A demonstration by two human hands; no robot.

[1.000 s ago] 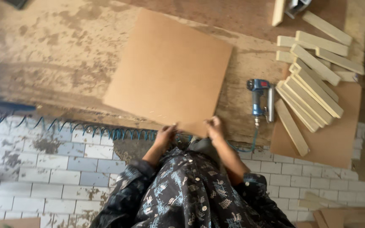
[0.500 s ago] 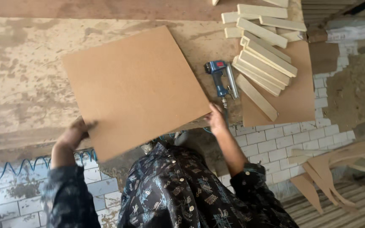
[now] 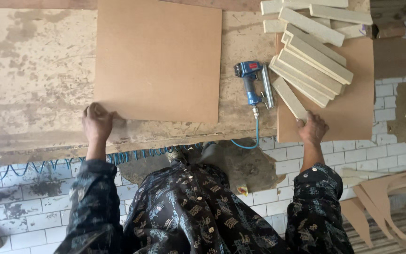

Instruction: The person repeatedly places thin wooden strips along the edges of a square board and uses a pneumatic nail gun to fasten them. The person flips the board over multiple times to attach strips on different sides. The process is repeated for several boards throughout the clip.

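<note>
Pressing down flat, the left hand [image 3: 97,121] has its fingers [image 3: 100,111] lying close together on the near left corner of the square brown board [image 3: 158,59], which lies flat on the stained table [image 3: 29,70] and stretches away and to the right of that hand. The right hand [image 3: 312,128] curls its fingers onto the near end of a pale wood strip [image 3: 289,98]; its long axis slants away to the left. Between the hands lies a blue nail gun [image 3: 253,82], nearer the right. More strips are stacked on a second brown sheet [image 3: 353,108].
</note>
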